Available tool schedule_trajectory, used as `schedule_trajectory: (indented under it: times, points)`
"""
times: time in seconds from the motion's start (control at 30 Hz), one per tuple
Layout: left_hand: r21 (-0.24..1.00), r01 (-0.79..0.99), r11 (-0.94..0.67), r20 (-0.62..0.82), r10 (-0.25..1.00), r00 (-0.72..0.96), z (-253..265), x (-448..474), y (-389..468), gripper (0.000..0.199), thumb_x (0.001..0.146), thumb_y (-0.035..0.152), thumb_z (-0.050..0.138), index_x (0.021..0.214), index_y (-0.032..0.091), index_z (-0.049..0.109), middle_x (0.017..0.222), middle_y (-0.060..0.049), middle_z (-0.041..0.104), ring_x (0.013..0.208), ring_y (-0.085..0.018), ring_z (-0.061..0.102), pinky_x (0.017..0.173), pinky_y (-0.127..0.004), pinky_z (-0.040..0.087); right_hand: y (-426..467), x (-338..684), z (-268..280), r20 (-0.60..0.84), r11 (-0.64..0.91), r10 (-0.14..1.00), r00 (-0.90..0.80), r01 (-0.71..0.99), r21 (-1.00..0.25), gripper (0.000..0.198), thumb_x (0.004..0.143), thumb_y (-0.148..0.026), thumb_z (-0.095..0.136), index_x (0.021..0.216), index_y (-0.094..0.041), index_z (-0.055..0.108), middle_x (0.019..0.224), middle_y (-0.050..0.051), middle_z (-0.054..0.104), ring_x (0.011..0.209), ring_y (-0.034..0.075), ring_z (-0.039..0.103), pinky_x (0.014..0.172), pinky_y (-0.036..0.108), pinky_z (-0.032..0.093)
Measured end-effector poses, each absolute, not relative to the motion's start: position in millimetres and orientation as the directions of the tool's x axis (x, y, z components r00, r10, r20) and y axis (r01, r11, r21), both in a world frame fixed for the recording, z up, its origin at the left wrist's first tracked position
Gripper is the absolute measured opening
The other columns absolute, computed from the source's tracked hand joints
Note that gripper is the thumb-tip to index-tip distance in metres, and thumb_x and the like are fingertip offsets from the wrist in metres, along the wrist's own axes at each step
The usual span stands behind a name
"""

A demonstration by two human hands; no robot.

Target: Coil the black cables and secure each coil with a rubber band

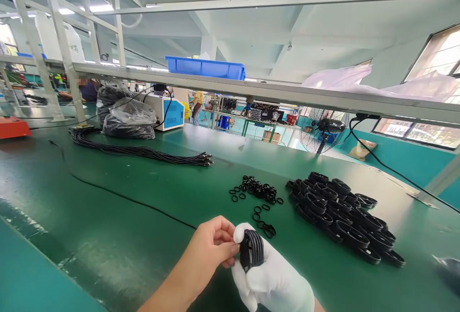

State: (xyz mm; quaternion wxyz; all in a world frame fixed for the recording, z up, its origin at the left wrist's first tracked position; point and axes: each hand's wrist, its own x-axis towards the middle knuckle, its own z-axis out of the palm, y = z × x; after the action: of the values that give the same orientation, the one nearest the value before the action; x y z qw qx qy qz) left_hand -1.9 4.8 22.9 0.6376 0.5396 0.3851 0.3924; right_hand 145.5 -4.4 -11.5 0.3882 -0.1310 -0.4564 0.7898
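My right hand (273, 276), in a white glove, is closed around a coiled black cable (256, 248). My left hand (208, 249) is bare, its thumb and fingers pinched on the cable at the left side of the coil. A loose length of black cable (132, 199) trails across the table from the far left and disappears behind my left hand. Just beyond my hands lie small black rings (259, 189), some piled and some scattered. To the right is a large heap of coiled black cables (338, 211).
A bundle of straight black cables (151, 153) stretches across the green table (108, 235). Behind it stand a plastic bag (129, 118) and a blue-and-white machine (170, 110). A shelf bar (273, 92) crosses above, with a blue tray (206, 68). A fan (323, 127) stands beyond the table.
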Motion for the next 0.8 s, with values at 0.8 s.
schedule_trajectory:
  times: [0.8]
  points:
    - [0.918,0.396,0.010,-0.219,0.847,0.485,39.1,-16.2,48.4,0.028,0.064,0.036,0.067,0.082,0.015,0.062,0.052,0.004,0.055,0.044,-0.009,0.051,0.043,-0.021,0.044,-6.9,121.2,1.5,-0.132,-0.116,0.965,-0.228,0.083,-0.990,0.047,0.056,-0.009,0.061,0.100,-0.020,0.049,0.077,-0.001,0.054,0.067,0.013,0.050,0.059,0.027,0.040]
